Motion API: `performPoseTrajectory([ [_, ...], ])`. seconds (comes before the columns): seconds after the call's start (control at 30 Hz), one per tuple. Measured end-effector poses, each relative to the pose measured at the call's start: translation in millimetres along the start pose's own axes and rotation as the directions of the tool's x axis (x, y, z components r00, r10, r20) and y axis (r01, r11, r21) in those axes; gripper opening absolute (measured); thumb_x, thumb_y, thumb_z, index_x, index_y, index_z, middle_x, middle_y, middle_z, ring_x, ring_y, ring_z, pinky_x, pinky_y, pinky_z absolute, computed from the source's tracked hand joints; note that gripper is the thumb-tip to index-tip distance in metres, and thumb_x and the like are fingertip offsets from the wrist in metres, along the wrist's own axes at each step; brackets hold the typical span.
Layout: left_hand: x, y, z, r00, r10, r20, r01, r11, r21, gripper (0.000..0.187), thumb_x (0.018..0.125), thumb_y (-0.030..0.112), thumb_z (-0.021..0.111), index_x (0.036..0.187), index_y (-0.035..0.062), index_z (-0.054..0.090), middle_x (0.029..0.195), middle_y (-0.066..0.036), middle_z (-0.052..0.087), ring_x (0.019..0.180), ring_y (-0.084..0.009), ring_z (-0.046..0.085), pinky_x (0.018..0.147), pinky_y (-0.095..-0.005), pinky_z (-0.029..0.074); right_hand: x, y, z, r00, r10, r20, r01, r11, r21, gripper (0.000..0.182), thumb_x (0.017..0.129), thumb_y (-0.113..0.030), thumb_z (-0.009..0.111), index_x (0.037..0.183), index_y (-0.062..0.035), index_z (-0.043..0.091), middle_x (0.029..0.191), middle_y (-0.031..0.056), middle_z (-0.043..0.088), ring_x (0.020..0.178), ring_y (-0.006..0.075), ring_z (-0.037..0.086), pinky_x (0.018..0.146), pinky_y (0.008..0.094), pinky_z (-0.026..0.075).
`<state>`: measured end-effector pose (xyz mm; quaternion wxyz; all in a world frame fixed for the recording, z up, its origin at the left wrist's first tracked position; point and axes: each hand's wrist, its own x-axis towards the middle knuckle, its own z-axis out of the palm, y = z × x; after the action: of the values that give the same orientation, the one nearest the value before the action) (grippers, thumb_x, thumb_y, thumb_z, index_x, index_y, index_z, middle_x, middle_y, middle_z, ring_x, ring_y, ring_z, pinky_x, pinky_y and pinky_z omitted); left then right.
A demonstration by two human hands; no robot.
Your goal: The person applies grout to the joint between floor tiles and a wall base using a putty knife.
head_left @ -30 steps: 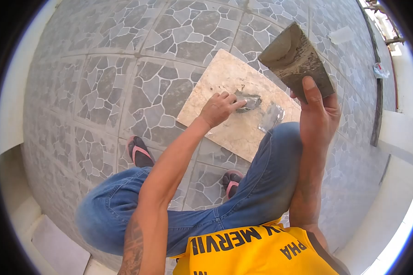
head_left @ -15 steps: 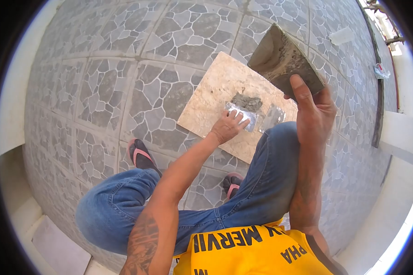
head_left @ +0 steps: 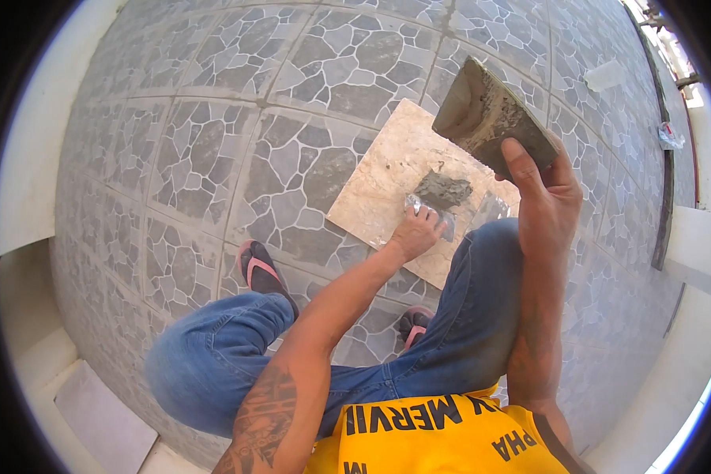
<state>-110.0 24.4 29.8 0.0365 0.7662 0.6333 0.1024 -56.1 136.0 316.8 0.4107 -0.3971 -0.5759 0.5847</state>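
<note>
My left hand is low over the beige tile, its fingers closed on a thin, shiny metal scraper blade. A lump of wet grey mortar lies on the tile just beyond the blade. My right hand holds up a grey, mortar-crusted piece of curved container, thumb on the near face and the fingers mostly hidden behind it. Another flat metallic patch shows on the tile beside my knee.
Grey stone-patterned floor tiles spread all round. My sandalled feet are close to the beige tile's near edge. A translucent plastic container and a crumpled plastic bag lie to the far right. White walls border both sides.
My left hand has pushed the blade slightly forward against the mortar, which looks more bunched up. The right hand still holds the curved piece up. The whole view has shifted a little.
</note>
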Motion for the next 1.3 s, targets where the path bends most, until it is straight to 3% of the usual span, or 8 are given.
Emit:
performPoseTrajectory([
  [0.2,9,-1,0,0.994,-0.04,0.105,0.041,0.999,-0.002,0.027,0.094,0.024,0.049,0.115,0.021,0.067,0.098,-0.009,0.062,0.099,-0.0295,0.059,0.082,-0.0502,0.046,0,-1,3,1.0,-0.007,0.003,0.007,0.998,-0.057,0.03,0.087,-0.011,0.074,0.113,-0.0012,0.065,0.094,0.0005,0.068,0.086,0.0059,0.061,0.075,0.0221,0.049],
  [0.5,30,-3,-15,0.913,-0.121,0.39,0.181,0.976,-0.121,0.024,0.094,0.023,0.049,0.106,0.0194,0.07,0.103,-0.011,0.065,0.106,-0.0306,0.058,0.088,-0.054,0.045,-1,-5,3,0.999,-0.031,0.02,0.033,0.998,-0.052,0.031,0.086,-0.013,0.075,0.114,-0.0014,0.065,0.094,0.0013,0.069,0.085,0.0064,0.06,0.075,0.0228,0.048],
  [0.7,33,-11,-21,0.865,-0.079,0.495,0.192,0.964,-0.183,0.024,0.085,0.017,0.058,0.106,0.0171,0.069,0.104,-0.014,0.067,0.106,-0.0329,0.062,0.087,-0.05,0.049,-2,-12,4,0.999,-0.045,0.009,0.045,0.989,-0.138,0.03,0.087,-0.013,0.073,0.113,-0.0016,0.066,0.094,0.002,0.069,0.085,0.0076,0.061,0.076,0.0235,0.049],
  [0.77,31,-24,-23,0.813,-0.015,0.582,0.255,0.908,-0.331,0.031,0.079,0.013,0.06,0.109,0.0153,0.068,0.104,-0.017,0.067,0.104,-0.0332,0.063,0.088,-0.0468,0.049,-1,-10,6,0.998,-0.062,0.024,0.065,0.99,-0.127,0.029,0.087,-0.013,0.073,0.113,-0.0017,0.066,0.094,0.0022,0.069,0.085,0.0074,0.061,0.076,0.0234,0.049],
  [0.93,4,-68,5,0.784,0.007,0.621,0.459,0.666,-0.587,0.048,0.073,0.007,0.06,0.122,0.0068,0.063,0.114,-0.02,0.066,0.105,-0.0317,0.063,0.09,-0.0404,0.049,-5,-13,14,0.997,-0.064,0.036,0.067,0.994,-0.081,0.029,0.087,-0.013,0.073,0.113,-0.0011,0.066,0.095,0.0025,0.069,0.085,0.0075,0.061,0.075,0.0234,0.049],
  [1.03,-10,-99,-11,0.701,-0.09,0.708,0.711,0.162,-0.684,0.05,0.077,0.005,0.06,0.127,0.0001,0.057,0.118,-0.016,0.065,0.105,-0.0247,0.062,0.09,-0.0364,0.049,-7,-12,18,0.998,-0.054,0.029,0.055,0.997,-0.05,0.03,0.087,-0.013,0.073,0.113,-0.0006,0.065,0.095,0.0027,0.069,0.086,0.0077,0.061,0.076,0.0235,0.049],
  [1.17,-10,-127,-33,0.746,-0.188,0.639,0.601,-0.223,-0.768,0.055,0.083,0.002,0.057,0.136,-0.0056,0.046,0.123,-0.012,0.06,0.106,-0.0199,0.059,0.091,-0.0334,0.048,-5,-12,20,1.0,-0.023,0.016,0.024,0.996,-0.082,0.032,0.087,-0.014,0.073,0.115,-0.0005,0.065,0.096,0.0029,0.069,0.086,0.0081,0.061,0.075,0.0241,0.049],
  [1.3,-9,-138,-57,0.778,-0.329,0.535,0.373,-0.443,-0.815,0.053,0.086,0.002,0.057,0.136,-0.0052,0.042,0.119,-0.011,0.059,0.101,-0.0185,0.06,0.086,-0.033,0.052,-4,-11,23,0.999,-0.002,0.033,0.004,0.997,-0.076,0.033,0.088,-0.017,0.072,0.117,-0.0009,0.064,0.096,0.0032,0.069,0.085,0.0091,0.061,0.073,0.0253,0.05],
])
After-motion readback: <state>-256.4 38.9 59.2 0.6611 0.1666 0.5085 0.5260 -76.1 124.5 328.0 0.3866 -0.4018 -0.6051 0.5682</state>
